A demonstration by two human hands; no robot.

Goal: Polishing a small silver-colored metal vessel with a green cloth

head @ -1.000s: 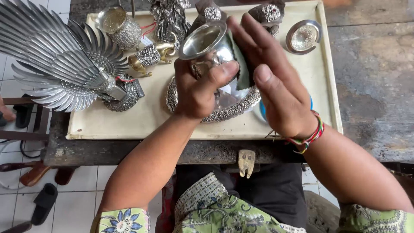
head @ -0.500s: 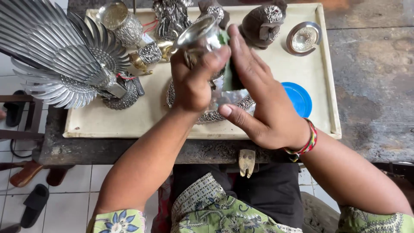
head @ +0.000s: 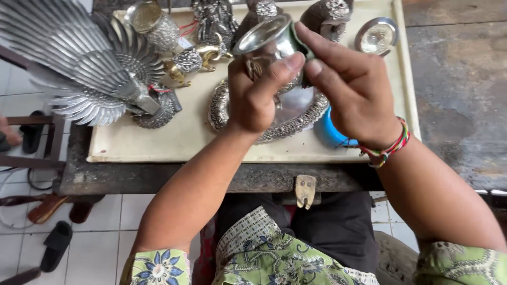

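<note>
Above the middle of the cream tray [head: 158, 142], both hands hold up a polished silver cup [head: 266, 39], its open mouth tilted toward eleven o'clock. From seven o'clock the left hand [head: 253, 100] wraps the cup's side, fingers curled behind it and thumb [head: 280, 71] pressed across the front. From four o'clock the right hand [head: 351, 89] closes on the cup's far side, index finger lying along the rim; a red, green and yellow braided bracelet [head: 388, 148] circles that wrist. Directly beneath the cup lies an oval silver dish with an embossed rim [head: 222, 108], and a blue round lid [head: 330, 132] peeks out at its three o'clock edge. At nine o'clock stands a silver winged bird figure [head: 79, 58]; a small round silver dish [head: 376, 36] sits at one o'clock, with more ornate silver pieces along twelve.
</note>
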